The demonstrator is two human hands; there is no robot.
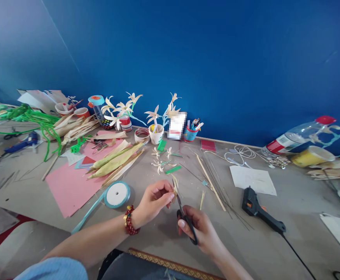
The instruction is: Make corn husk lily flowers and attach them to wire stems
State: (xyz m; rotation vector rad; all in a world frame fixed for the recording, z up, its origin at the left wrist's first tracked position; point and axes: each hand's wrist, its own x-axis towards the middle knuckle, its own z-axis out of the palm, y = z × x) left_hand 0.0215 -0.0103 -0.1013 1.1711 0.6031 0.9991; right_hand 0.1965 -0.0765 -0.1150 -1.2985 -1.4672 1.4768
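Near the front middle of the table, my left hand [156, 202], with a red beaded bracelet on its wrist, pinches a small pale piece of corn husk [175, 189]. My right hand [197, 225] is closed round the black handles of a pair of scissors [179, 200]. The blades point up and away, right beside the husk piece at my left fingertips. Whether the blades touch it is too small to tell. Beyond the hands lie small husk flowers [158, 167] and green strips [173, 169].
A black glue gun [256, 208] and its cord lie right. Left are a teal ribbon roll [116, 194], pink paper [70, 186] and corn husks [114, 161]. Thin wires [225, 194] lie beyond my right hand. Cups with husk flowers [156, 134] line the blue wall.
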